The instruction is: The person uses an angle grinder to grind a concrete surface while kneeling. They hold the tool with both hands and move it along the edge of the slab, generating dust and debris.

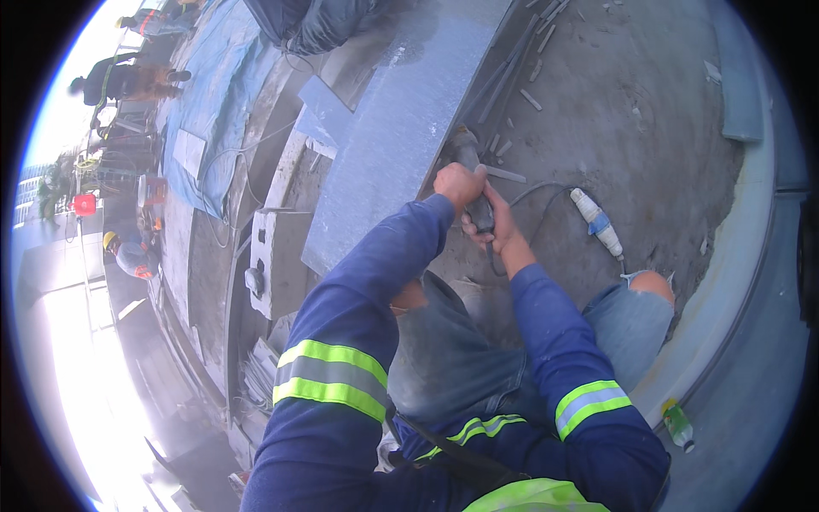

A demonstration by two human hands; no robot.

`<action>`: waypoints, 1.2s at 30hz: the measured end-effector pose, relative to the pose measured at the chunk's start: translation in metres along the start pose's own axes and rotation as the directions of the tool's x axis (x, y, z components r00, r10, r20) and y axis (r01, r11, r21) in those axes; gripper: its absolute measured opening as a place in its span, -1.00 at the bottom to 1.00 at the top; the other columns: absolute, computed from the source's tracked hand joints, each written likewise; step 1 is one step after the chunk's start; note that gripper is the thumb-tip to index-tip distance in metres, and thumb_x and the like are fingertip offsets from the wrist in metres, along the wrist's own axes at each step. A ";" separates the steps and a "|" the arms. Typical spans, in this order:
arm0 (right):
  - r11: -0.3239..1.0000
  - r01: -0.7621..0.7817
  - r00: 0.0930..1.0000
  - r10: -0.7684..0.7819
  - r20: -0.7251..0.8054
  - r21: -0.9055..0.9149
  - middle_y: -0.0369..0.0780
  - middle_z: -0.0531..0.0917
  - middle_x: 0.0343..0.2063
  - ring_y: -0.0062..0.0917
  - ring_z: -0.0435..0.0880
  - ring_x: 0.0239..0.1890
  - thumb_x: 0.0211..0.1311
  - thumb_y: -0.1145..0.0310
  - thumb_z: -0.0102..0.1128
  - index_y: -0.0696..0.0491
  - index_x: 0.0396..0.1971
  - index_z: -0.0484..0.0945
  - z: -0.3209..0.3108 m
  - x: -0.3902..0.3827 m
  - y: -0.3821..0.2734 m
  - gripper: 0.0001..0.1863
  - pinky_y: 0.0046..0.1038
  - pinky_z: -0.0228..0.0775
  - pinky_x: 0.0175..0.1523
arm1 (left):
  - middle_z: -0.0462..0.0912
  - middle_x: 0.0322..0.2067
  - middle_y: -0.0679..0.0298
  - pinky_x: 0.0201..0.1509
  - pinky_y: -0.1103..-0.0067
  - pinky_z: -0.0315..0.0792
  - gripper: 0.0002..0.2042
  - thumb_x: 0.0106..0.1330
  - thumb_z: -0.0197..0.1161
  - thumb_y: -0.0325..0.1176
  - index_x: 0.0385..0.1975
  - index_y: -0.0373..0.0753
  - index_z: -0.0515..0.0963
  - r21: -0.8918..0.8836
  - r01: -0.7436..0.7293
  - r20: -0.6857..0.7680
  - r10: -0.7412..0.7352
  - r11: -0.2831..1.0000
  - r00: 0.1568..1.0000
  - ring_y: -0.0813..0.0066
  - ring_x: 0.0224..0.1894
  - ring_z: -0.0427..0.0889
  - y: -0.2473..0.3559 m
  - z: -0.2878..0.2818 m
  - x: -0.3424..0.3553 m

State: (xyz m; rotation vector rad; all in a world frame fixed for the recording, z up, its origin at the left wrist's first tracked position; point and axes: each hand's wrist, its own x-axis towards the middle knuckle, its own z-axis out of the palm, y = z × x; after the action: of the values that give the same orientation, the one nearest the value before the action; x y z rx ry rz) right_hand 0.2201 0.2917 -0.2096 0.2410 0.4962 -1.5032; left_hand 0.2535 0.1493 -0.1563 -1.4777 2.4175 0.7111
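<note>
An angle grinder (466, 150), grey with a brownish head, is held against the right edge of a long grey slab (388, 128). My left hand (459, 185) is closed around the front of its body. Behind it, my right hand (499, 220) is wrapped around the rear end, where the cable leaves the tool. Both hands overlap, so much of the grinder's body is hidden. The grinder's disc cannot be made out. A thin offcut strip (506, 174) lies just right of the tool on the dusty floor.
A white and blue cable connector (597, 224) lies right of my hands, its cord looping toward the grinder. Narrow strips (531, 100) are scattered beyond. A pale block (281, 264) stands left of the slab. A bottle (678, 424) lies lower right. Another person's legs (328, 24) are at the slab's far end.
</note>
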 end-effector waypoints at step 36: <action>0.994 0.010 1.000 -0.007 0.028 -0.109 -0.13 0.75 -0.44 -0.43 0.74 -0.64 0.65 -0.40 0.11 0.08 0.01 0.66 0.010 -0.019 -0.010 -0.28 -0.59 0.13 -0.79 | 0.90 -0.20 -0.17 0.13 0.24 0.75 -0.32 0.42 0.33 0.21 -0.11 -0.50 0.84 -0.030 0.065 0.164 -0.059 0.997 0.985 -0.05 -0.08 0.94 0.022 -0.045 -0.018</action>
State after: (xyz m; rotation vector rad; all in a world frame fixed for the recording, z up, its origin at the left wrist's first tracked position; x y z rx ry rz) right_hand 0.2125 0.3029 -0.1907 0.1323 0.5560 -1.4807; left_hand 0.2453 0.1489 -0.1038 -1.4399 2.2391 0.8304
